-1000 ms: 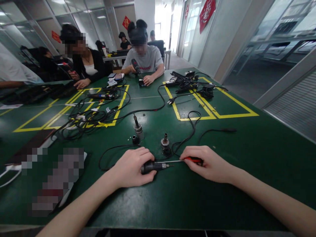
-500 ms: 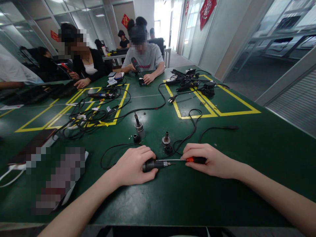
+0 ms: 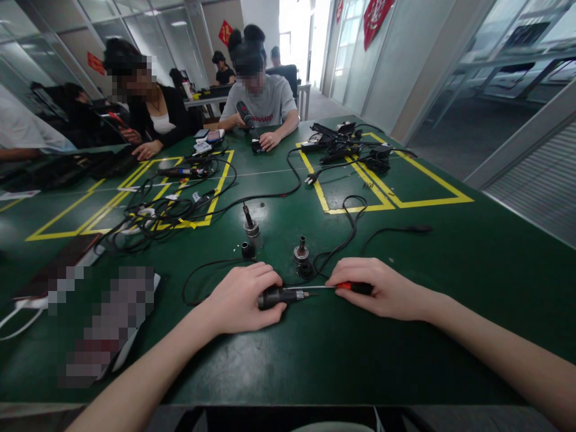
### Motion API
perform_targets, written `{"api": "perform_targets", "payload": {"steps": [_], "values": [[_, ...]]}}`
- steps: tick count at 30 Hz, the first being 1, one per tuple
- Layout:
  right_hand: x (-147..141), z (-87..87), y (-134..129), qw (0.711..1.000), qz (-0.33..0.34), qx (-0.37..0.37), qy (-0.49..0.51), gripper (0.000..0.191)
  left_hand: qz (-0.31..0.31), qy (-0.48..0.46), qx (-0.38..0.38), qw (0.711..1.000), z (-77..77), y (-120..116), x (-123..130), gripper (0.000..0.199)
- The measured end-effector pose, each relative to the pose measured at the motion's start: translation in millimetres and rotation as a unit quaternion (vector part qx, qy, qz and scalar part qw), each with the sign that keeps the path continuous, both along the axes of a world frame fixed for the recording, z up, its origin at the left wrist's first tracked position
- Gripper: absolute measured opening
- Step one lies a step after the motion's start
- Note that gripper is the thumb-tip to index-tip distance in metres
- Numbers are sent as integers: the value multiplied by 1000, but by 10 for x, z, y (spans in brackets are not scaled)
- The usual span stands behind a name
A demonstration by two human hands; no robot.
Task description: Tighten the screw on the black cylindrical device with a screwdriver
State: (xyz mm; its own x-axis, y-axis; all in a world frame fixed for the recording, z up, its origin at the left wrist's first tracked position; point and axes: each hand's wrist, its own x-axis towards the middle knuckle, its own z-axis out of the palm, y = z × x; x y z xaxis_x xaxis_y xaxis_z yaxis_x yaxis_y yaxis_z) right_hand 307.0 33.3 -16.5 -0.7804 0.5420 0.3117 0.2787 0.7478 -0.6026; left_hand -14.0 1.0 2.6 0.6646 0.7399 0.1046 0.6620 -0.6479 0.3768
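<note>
My left hand (image 3: 243, 298) is closed around a dark, cylindrical corded tool (image 3: 290, 296) lying on the table, its silvery nose and thin tip pointing right. In my right hand (image 3: 382, 289) is a screwdriver (image 3: 355, 288) with a red and black handle. Its thin shaft points left, along the upper side of the dark tool; its tip is by my left fingers, and I cannot tell if it touches. Just beyond my hands stand a metal cylinder with an upright shaft (image 3: 253, 233) and a shorter metal piece with a stub (image 3: 301, 252). Black collars (image 3: 246, 249) lie beside them.
Tangled black cables (image 3: 153, 210) lie at left inside yellow tape marks, and more cables (image 3: 342, 144) at back right. A blurred-out flat object (image 3: 112, 324) lies at front left. Across the table a co-worker in a grey shirt (image 3: 270, 99) holds a power tool (image 3: 245, 114).
The screwdriver and my right hand have shifted slightly left. My left hand keeps its hold on the dark tool. The whole view has moved very slightly.
</note>
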Motion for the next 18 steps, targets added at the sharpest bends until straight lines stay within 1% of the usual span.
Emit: {"api": "perform_targets", "payload": {"steps": [3, 8, 13, 18], "values": [[16, 6, 3, 1000, 2, 7, -11, 19, 0, -3, -2, 1000, -1, -1, 3, 12], [18, 18, -19, 1000, 10, -4, -12, 17, -3, -6, -3, 1000, 1, -10, -5, 12], [2, 60, -37, 1000, 18, -18, 12, 27, -6, 0, -3, 1000, -1, -10, -12, 12], [29, 57, -16, 998, 4, -46, 32, 21, -11, -5, -2, 1000, -4, -9, -8, 12]]}}
